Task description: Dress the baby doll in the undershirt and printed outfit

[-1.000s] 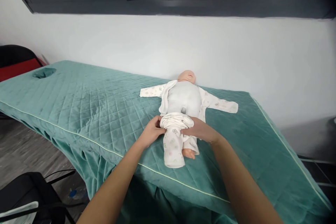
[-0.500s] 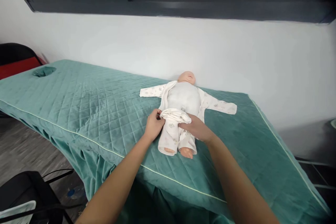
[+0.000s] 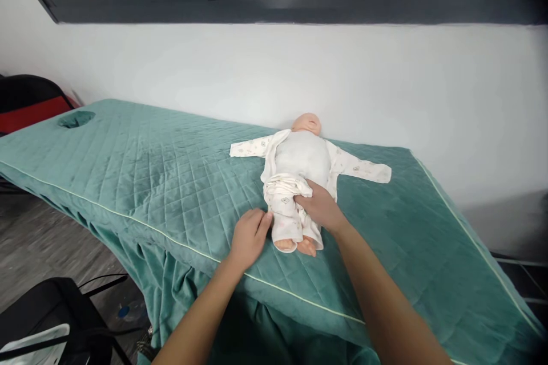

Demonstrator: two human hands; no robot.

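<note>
A baby doll (image 3: 302, 154) lies on its back on the green quilted table cover (image 3: 141, 171), head toward the wall. Its white printed romper (image 3: 286, 205) is open over the grey torso, sleeves spread out, the leg part bunched at the waist. My right hand (image 3: 319, 205) is closed on the bunched cloth at the doll's hips. My left hand (image 3: 248, 235) rests on the cover beside the doll's left leg, fingers stretched out, fingertips touching the romper leg. Both doll feet (image 3: 299, 246) show at the trouser ends.
The padded table has a face hole (image 3: 75, 118) at its far left end and a hanging skirt at the near edge. A red and black seat (image 3: 29, 105) stands at the left. A dark chair (image 3: 47, 319) is on the floor below left. A white wall runs behind.
The romper legs have been drawn up the doll's legs so both feet show. My left hand let go of the waist cloth and dropped to the cover beside the leg.
</note>
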